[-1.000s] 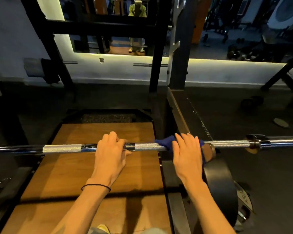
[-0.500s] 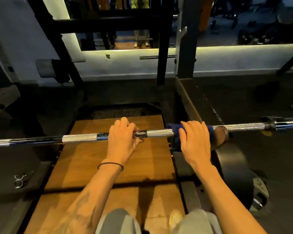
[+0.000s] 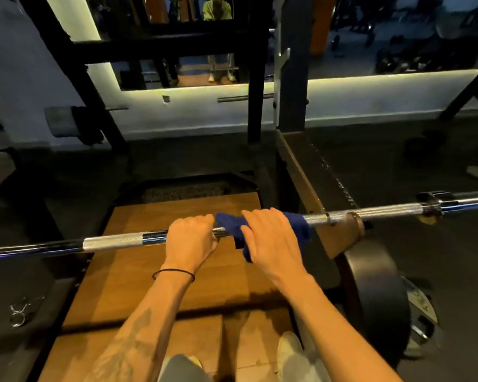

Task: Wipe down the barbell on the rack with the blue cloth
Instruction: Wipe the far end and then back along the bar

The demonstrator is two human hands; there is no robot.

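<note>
Where the barbell [image 3: 113,242] runs straight across the view, slightly higher to the right, its round steel shaft alternates matte knurled bands with smooth mirror-bright sections. Soft and rumpled, the blue cloth [image 3: 233,226] is draped over the barbell near its middle, one loose corner hanging below. Of the two hands, the right hand [image 3: 271,238] lies over the cloth with fingers curled round it and the barbell beneath; the left hand [image 3: 191,239] is clenched round the bare shaft just left of the cloth, a thin black band [image 3: 174,272] on its wrist.

Compared with half a second ago, the cloth and right hand sit further left along the barbell, almost touching the left hand, and more bare knurling shows to their right.

Right of the cloth, the barbell passes a worn brown rack hook [image 3: 348,235] and then a collar [image 3: 432,206], beyond which the sleeve runs out of view. Left of the left hand the shaft is uncovered as far as the picture's edge. Beneath the barbell lies a flat wooden platform [image 3: 138,268] with dark rubber flooring beside it; a thick black weight plate [image 3: 378,296] stands on edge below the hook, and a metal spring clip [image 3: 22,312] lies on the floor below the barbell's left stretch.
</note>
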